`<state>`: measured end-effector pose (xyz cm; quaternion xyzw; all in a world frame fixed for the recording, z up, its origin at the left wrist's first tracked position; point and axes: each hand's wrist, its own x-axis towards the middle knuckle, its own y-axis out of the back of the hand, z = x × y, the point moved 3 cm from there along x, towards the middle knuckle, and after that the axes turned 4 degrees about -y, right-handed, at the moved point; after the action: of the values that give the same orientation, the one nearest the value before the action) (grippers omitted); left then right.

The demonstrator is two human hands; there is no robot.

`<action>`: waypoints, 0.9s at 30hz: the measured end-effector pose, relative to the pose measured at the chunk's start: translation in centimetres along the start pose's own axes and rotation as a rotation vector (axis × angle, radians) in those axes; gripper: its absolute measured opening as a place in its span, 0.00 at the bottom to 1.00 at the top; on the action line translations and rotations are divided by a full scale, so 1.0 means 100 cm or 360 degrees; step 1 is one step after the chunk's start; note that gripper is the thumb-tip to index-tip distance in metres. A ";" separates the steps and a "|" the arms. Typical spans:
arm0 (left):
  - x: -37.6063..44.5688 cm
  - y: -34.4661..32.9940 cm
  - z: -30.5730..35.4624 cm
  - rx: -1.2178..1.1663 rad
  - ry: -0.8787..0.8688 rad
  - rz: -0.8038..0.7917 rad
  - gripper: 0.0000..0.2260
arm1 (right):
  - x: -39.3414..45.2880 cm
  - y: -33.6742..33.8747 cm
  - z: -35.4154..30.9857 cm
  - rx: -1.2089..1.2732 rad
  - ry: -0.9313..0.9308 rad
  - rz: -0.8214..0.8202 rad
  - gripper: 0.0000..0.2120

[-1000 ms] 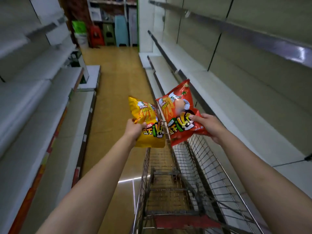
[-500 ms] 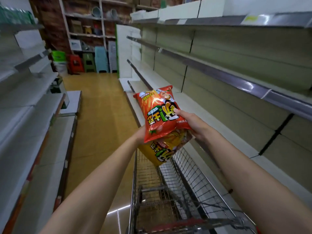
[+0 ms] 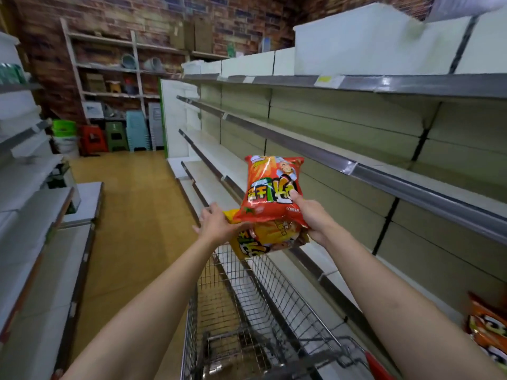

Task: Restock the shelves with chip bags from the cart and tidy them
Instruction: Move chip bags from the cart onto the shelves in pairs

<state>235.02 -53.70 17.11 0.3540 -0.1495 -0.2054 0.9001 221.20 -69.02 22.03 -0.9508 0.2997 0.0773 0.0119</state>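
Note:
A red chip bag (image 3: 271, 187) lies stacked on a yellow chip bag (image 3: 260, 241), both held above the front end of the wire cart (image 3: 277, 292). My right hand (image 3: 315, 219) grips the stack at its right side, thumb on top of the red bag. At the stack's left edge, my left hand (image 3: 216, 223) presses against it with spread fingers. The bags hover beside the bare shelves on the right (image 3: 384, 174). The cart basket looks empty where I can see into it.
More orange chip bags (image 3: 488, 333) sit on a lower right shelf at the frame's edge. White shelves (image 3: 27, 215) line the left side of the aisle. Plastic stools (image 3: 118, 135) and buckets (image 3: 64, 133) stand at the far end under a rack.
The two bags, held apart a second ago, are now stacked with the red one on top. They have risen toward the right shelves, and my view has lifted. My left hand's fingers have spread.

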 end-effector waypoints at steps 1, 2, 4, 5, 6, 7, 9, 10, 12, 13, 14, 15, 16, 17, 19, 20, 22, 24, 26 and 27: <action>-0.007 -0.001 0.006 -0.0109 0.0071 0.0044 0.53 | -0.007 0.006 -0.001 0.0128 0.0017 0.0069 0.15; -0.012 -0.003 0.009 -0.0232 0.0155 0.0052 0.55 | -0.014 0.012 -0.001 0.0250 0.0032 0.0132 0.14; -0.021 -0.010 0.016 -0.0559 0.0311 -0.0020 0.60 | -0.030 0.023 -0.003 0.0456 0.0050 0.0226 0.13; -0.027 -0.013 0.020 -0.0760 0.0358 -0.0082 0.63 | -0.038 0.027 -0.005 0.0524 0.0053 0.0255 0.14; -0.033 -0.016 0.025 -0.0956 0.0384 -0.0121 0.65 | -0.045 0.031 -0.008 0.0584 0.0049 0.0282 0.14; -0.043 -0.017 0.032 -0.1119 0.0370 -0.0132 0.63 | -0.053 0.033 -0.012 0.0652 0.0041 0.0307 0.14; -0.060 -0.021 0.041 -0.1370 0.0301 -0.0171 0.54 | -0.066 0.037 -0.018 0.0817 0.0015 0.0333 0.14; -0.070 -0.024 0.046 -0.1455 0.0248 -0.0223 0.50 | -0.073 0.038 -0.020 0.0889 0.0000 0.0311 0.15; -0.088 -0.027 0.057 -0.1614 0.0093 -0.0370 0.45 | -0.085 0.040 -0.021 0.0968 -0.0021 0.0202 0.17; -0.096 -0.026 0.063 -0.1690 0.0012 -0.0432 0.41 | -0.092 0.041 -0.021 0.0980 -0.0028 0.0143 0.19; -0.103 -0.024 0.066 -0.1746 -0.0044 -0.0468 0.36 | -0.099 0.042 -0.020 0.0969 -0.0028 0.0097 0.20; -0.109 -0.022 0.070 -0.1796 -0.0097 -0.0499 0.33 | -0.107 0.044 -0.019 0.0958 -0.0021 0.0067 0.21; -0.115 -0.020 0.074 -0.1821 -0.0145 -0.0524 0.31 | -0.115 0.047 -0.018 0.0938 -0.0011 0.0046 0.20; -0.120 -0.019 0.077 -0.1819 -0.0180 -0.0537 0.30 | -0.124 0.049 -0.018 0.0912 -0.0007 0.0028 0.19; -0.133 -0.015 0.082 -0.1779 -0.0213 -0.0497 0.23 | -0.143 0.058 -0.016 0.0862 -0.0003 0.0018 0.15; -0.139 -0.013 0.081 -0.1779 -0.0204 -0.0462 0.22 | -0.151 0.064 -0.014 0.0813 -0.0004 0.0027 0.14; -0.150 -0.008 0.076 -0.1791 -0.0172 -0.0397 0.24 | -0.166 0.076 -0.008 0.0662 -0.0005 0.0070 0.15; -0.162 -0.004 0.068 -0.1755 -0.0151 -0.0356 0.30 | -0.180 0.088 -0.001 0.0502 -0.0013 0.0127 0.15; -0.177 0.002 0.061 -0.1704 -0.0134 -0.0293 0.33 | -0.193 0.100 0.005 0.0377 -0.0016 0.0170 0.14; -0.183 0.005 0.056 -0.1668 -0.0144 -0.0271 0.34 | -0.197 0.106 0.009 0.0318 -0.0003 0.0205 0.14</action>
<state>216.92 -47.91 19.20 -0.1415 -0.0362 -0.3399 0.9290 199.06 -66.50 24.42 -0.9236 0.3664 0.0486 0.1019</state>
